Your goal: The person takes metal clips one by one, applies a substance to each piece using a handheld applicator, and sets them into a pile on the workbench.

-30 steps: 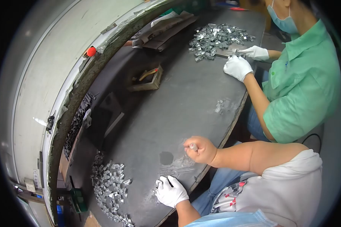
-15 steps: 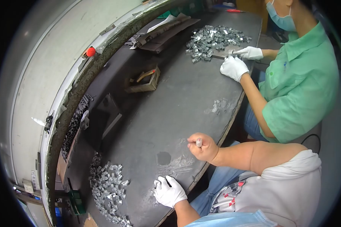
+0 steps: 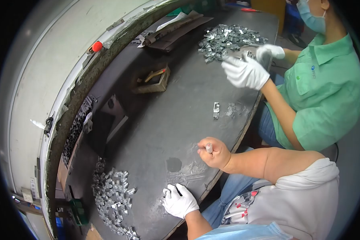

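My left hand [image 3: 181,201], in a white glove, rests on the dark table near its front edge, fingers curled down over something small that I cannot make out. Bare and closed, my right hand [image 3: 215,153] grips a pale cylindrical handle [image 3: 209,148] above the table edge. Metal shavings [image 3: 190,170] and a dark round patch [image 3: 173,164] lie between and beyond my hands. To the left of my gloved hand spreads a pile of small bent metal pieces [image 3: 114,200]. One joined metal piece [image 3: 216,110] lies farther up the table.
A co-worker in a green shirt [image 3: 324,88] sits at the upper right, white-gloved hands [image 3: 246,72] near another metal pile [image 3: 228,40]. A small wooden box [image 3: 158,82] holding a tool, brown sheets [image 3: 176,32] and a green container [image 3: 79,212] are also around.
A metal piece now lies on the table in front of the co-worker. The co-worker's gloved hands have moved apart and the nearer one has lifted. My own hands have hardly moved.
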Demonstrator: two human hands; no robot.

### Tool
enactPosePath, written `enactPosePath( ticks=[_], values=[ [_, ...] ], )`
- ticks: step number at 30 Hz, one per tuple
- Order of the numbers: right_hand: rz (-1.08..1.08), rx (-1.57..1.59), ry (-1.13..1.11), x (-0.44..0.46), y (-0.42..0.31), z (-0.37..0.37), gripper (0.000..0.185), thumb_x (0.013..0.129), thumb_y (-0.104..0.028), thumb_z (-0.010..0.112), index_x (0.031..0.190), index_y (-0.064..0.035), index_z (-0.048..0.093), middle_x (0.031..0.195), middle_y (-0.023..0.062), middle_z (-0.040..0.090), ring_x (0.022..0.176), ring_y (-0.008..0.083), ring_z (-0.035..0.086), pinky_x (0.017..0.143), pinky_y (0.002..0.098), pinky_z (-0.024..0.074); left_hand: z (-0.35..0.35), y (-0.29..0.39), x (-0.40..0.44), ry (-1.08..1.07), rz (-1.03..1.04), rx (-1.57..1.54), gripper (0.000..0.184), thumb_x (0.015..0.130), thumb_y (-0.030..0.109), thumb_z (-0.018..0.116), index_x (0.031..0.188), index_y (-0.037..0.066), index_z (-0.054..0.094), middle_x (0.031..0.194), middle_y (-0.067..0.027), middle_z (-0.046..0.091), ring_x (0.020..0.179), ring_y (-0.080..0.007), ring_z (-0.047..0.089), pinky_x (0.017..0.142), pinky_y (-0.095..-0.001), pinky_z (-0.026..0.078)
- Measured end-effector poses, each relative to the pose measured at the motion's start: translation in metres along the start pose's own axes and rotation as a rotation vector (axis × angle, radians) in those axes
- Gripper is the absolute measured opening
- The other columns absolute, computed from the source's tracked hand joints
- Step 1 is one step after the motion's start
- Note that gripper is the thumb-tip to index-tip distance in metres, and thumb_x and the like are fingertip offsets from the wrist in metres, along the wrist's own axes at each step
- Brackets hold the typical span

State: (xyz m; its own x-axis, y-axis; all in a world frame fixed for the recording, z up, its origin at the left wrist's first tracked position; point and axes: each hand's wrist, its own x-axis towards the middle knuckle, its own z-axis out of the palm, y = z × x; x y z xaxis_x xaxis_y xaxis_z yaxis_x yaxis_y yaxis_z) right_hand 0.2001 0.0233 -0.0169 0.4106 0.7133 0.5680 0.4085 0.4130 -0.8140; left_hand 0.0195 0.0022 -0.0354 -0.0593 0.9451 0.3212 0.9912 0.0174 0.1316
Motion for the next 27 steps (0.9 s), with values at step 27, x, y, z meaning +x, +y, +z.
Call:
enactPosePath(
  ticks=[27],
  values=[
    [0.618, -0.137, -0.998, 0.023, -0.049, 0.053, 0.026, 0.076, -0.020, 0.057, 0.100, -0.0100, 0.058, 0.090, 0.0126, 0.059, 0.084, 0.0296, 0.058, 0.072, 0.0375, 0.0458, 0.008, -0.008, 0.006, -0.009, 0.054, -0.084, 0.025, 0.074, 0.019, 0.051, 0.092, 0.003, 0.059, 0.092, -0.0184, 0.060, 0.079, -0.0340, 0.056, 0.079, -0.0432, 0.042]
  ],
)
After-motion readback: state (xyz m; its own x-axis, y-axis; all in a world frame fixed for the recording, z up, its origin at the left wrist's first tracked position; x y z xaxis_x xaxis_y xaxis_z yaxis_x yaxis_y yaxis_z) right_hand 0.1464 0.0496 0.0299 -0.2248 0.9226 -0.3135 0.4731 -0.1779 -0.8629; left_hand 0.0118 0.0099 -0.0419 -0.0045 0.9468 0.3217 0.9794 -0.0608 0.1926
